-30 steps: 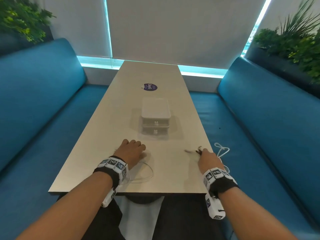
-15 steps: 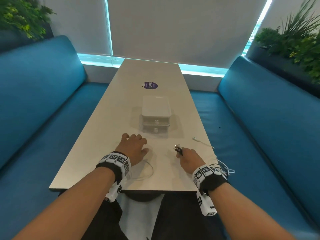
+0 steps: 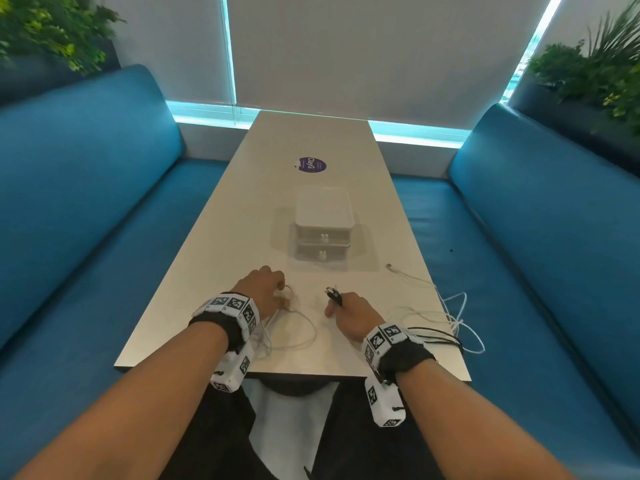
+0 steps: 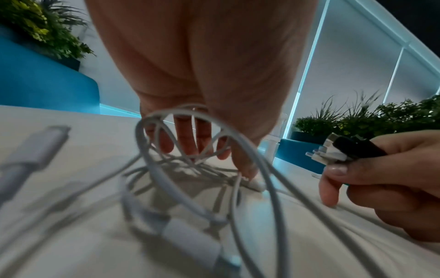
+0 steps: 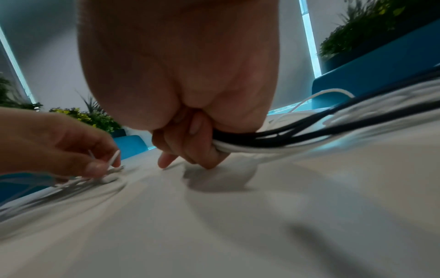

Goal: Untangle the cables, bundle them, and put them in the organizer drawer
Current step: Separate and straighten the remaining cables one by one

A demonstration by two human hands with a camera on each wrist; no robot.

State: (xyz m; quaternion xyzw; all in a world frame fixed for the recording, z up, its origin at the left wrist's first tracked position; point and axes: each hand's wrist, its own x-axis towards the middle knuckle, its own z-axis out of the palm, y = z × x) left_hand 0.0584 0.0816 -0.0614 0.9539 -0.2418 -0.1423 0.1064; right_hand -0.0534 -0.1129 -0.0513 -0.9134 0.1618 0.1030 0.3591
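My right hand [image 3: 341, 311] grips a bundle of black and white cable ends [image 3: 333, 294]; their plugs [image 4: 342, 150] stick out past the fist, and the cords [image 5: 285, 141] trail back to the right. Loose white loops [image 3: 459, 313] hang over the table's right edge. My left hand [image 3: 266, 292] pinches a white cable end [image 5: 113, 159], with white loops [image 3: 298, 330] lying under and behind it. The white two-drawer organizer [image 3: 323, 225] stands mid-table beyond both hands, both drawers closed.
The pale table [image 3: 214, 271] runs away from me between blue benches [image 3: 86, 188] on both sides. A purple round sticker [image 3: 311, 164] lies beyond the organizer. Plants [image 3: 595, 74] stand behind the benches.
My right hand has drawn the cable ends leftward from the table's right edge toward the middle. The left hand has gone from lying on the white cable to pinching its end.
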